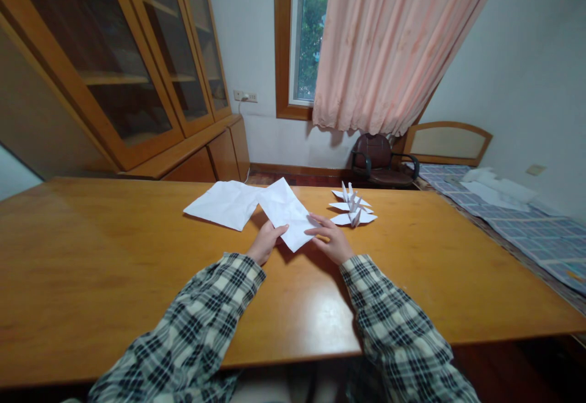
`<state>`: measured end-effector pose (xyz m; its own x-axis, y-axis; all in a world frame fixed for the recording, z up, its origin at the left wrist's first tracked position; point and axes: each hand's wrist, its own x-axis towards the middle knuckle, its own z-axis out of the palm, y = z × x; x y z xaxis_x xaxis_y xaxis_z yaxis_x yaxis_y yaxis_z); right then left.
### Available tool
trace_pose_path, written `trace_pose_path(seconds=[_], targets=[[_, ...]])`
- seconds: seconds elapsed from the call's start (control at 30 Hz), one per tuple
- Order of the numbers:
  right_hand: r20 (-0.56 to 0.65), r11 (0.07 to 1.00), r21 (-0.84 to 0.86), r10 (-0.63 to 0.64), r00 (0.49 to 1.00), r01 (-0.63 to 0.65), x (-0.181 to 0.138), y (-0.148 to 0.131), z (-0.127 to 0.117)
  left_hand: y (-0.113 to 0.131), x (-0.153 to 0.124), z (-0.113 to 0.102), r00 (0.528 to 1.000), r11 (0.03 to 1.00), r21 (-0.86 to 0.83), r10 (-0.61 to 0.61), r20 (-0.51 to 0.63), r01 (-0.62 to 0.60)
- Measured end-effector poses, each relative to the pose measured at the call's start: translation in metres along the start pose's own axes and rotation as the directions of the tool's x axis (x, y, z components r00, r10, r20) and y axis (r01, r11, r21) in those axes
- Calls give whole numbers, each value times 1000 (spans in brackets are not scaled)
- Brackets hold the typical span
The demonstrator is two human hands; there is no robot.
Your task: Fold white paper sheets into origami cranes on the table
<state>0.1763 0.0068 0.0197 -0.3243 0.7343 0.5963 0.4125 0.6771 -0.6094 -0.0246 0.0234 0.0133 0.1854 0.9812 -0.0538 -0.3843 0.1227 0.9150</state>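
A creased white sheet of paper, longer than wide, is held tilted above the table. My left hand grips its lower left edge, thumb on top and the other fingers hidden underneath. At the right edge, my right hand touches the sheet with spread fingers. Another creased white paper lies flat to the left, partly overlapped by the held sheet's corner. Beyond my right hand, folded white paper cranes stand in a close row, their wings spread.
The wooden table spans the width in front of me. Behind it are a glass-door cabinet, a dark red armchair and a pink curtain. A bed with a checked cover stands at the right.
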Motion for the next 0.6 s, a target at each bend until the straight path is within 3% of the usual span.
trace_pose_path(seconds=[0.3,0.47,0.6], targets=[[-37,999,-3,46,998,-46,0,2,0,-3,3,-1,999,1000,-4,-27,-34,27],[-68,996,26,88,994,-87,-1,1,0,-3,5,-1,994,998,-57,-32,-109,26],[-120,992,77,109,987,-100,0,2,-1,-1,4,-2,996,998,-57,-40,-75,36]])
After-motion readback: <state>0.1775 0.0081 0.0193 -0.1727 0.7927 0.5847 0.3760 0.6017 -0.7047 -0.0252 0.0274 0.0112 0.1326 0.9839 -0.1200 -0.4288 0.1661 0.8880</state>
